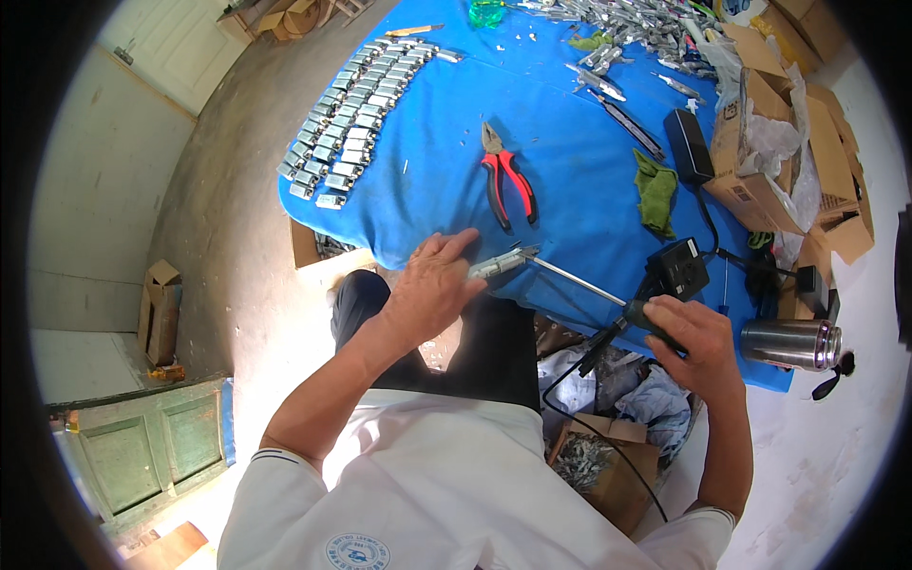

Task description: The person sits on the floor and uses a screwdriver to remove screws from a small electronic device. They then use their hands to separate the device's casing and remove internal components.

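Left hand [432, 285] gripping metal part [502, 263], soldering iron [608, 299] in right hand [689, 332]

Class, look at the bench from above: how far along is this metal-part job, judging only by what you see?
Looks done: neat rows of metal parts lie on the blue cloth. In hand: the left hand holds one small metal piece while the right hand points a corded, rod-tipped tool at it. Likely left: the loose heap of metal parts at the far edge.
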A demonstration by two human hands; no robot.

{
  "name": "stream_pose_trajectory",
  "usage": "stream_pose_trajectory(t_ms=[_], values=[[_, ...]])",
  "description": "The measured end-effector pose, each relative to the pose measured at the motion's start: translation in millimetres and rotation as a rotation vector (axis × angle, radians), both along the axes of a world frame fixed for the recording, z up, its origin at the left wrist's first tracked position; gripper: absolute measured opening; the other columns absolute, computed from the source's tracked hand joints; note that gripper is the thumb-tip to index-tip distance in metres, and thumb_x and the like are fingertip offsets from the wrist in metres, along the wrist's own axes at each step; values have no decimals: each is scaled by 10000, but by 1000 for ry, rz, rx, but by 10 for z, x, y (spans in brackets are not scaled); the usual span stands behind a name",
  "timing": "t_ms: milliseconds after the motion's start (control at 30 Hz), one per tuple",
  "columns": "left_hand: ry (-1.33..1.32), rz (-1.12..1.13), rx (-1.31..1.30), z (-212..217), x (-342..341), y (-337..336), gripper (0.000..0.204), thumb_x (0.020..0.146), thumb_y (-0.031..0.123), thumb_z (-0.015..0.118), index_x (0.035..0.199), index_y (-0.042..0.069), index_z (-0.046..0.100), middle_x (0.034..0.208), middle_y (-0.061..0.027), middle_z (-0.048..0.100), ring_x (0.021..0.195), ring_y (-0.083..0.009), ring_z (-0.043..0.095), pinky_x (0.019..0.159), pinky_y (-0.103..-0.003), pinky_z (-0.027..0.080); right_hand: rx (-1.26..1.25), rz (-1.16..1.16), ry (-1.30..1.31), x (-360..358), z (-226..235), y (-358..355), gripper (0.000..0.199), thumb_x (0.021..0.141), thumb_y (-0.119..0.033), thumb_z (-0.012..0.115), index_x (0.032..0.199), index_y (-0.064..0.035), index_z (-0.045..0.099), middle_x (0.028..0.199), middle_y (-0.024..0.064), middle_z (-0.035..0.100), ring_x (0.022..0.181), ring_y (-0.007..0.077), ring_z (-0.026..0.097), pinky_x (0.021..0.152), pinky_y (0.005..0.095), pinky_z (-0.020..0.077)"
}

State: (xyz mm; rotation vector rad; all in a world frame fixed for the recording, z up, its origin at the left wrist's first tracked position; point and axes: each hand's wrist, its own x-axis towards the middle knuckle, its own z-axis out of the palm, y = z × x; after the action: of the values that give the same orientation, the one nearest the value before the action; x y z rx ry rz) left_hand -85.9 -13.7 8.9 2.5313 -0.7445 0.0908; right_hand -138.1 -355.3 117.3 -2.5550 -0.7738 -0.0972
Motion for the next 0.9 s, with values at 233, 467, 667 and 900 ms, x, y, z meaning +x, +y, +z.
stream_pose_trajectory(t_ms=[233,467,667,900], values=[[54,-85,0,73,194,81,266,892,201,640,780,-22,549,1317,-165,517,1036,-355,529,931,-430,422,166,-106,327,39,-183,-60,440,702,0,741,1134,-31,659,1055,162,681,949,336,666,808,361,543],[114,-175,-17,131,336,171,321,909,279,618,776,-6,556,1299,-155,526,1006,-347,532,894,-433,425,41,-45,206,55,-119,-78,418,700,-22,747,1110,-33,665,1027,162,689,900,323,675,783,364,548],[150,-205,27,136,371,172,330,907,288,621,763,-7,584,1297,-126,518,994,-317,522,895,-422,412,63,-3,246,131,-141,-113,417,708,-44,762,1112,-20,664,1026,175,688,887,330,676,766,360,549],[250,-190,214,264,403,91,262,890,217,651,768,-13,624,1331,-84,491,1003,-288,500,903,-412,404,144,-15,280,100,-310,-130,405,728,-29,751,1121,-5,658,1006,186,692,868,325,686,757,341,550]])
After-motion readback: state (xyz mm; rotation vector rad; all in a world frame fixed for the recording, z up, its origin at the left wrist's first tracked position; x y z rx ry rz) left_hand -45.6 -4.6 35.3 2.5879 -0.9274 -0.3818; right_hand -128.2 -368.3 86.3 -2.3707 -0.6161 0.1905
